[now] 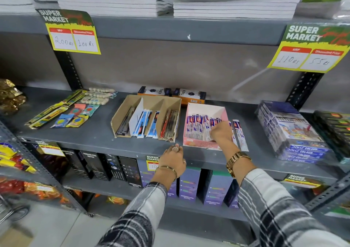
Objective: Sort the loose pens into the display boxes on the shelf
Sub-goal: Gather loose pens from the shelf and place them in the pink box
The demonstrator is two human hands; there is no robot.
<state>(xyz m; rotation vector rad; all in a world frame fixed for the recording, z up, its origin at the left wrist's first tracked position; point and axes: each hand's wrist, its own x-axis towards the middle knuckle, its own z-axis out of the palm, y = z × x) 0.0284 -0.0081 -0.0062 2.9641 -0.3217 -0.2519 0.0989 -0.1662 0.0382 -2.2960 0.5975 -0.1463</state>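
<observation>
A: Two hands are up at the grey shelf (91, 138). Where does each sit?

B: Nearest, the left hand (175, 160) rests on the shelf's front lip, fingers curled down over the edge with nothing in them. It wears a ring and a thin bangle. It lies just in front of the brown cardboard box (145, 117), not touching it.

A: And the right?

B: The right hand (221, 132), with a gold watch on its wrist, reaches into the pink display box (205, 127). Its fingertips are pinched on a packaged pen (208, 136) at the front of the row standing in that box.

A: Any pens outside the boxes?

B: A few loose packaged pens (240, 135) lie flat on the shelf just to the right of the pink box, beside the right hand and wrist.

A: What is in the brown box?

B: Three compartments: dark pens on the left, blue-and-white packets in the middle, red and dark pens on the right. It stands just left of the pink box.

A: Farther back?

B: Two orange-and-navy cartons (172, 94) lie behind both boxes against the wall. Off to the right sits a stack of colour sets (295, 133), well clear of the hands. Above hang yellow price cards (73, 36), and notebooks (234, 3) are stacked on the top shelf.
</observation>
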